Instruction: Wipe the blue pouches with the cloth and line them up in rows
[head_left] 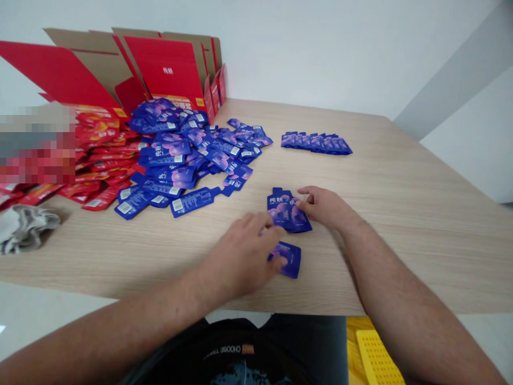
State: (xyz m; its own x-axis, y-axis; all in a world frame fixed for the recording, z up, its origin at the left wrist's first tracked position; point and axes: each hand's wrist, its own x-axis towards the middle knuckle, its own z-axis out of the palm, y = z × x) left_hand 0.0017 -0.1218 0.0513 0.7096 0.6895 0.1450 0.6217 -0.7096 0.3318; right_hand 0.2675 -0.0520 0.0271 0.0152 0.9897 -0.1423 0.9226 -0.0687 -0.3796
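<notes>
Two blue spouted pouches with purple pictures overlap on the table, the left blue pouch (pixel 278 208) lying partly over the right-hand one (pixel 300 220). My right hand (pixel 331 207) is at the upper right edge of that right-hand pouch, its thumb on it and its index finger stretched out above. Nearer to me, my left hand (pixel 250 254) has its thumb and fingers over another blue pouch (pixel 292 260), whose left end they hide. The left fingers are slightly blurred.
A heap of blue pouches (pixel 192 149) spreads at the left, beside a heap of red sachets (pixel 108 160). Open red cartons (pixel 164 64) stand behind. A row of overlapped blue pouches (pixel 316 143) lies farther back. A grey-white cloth (pixel 28 227) and a yellow basket (pixel 379 355) also show.
</notes>
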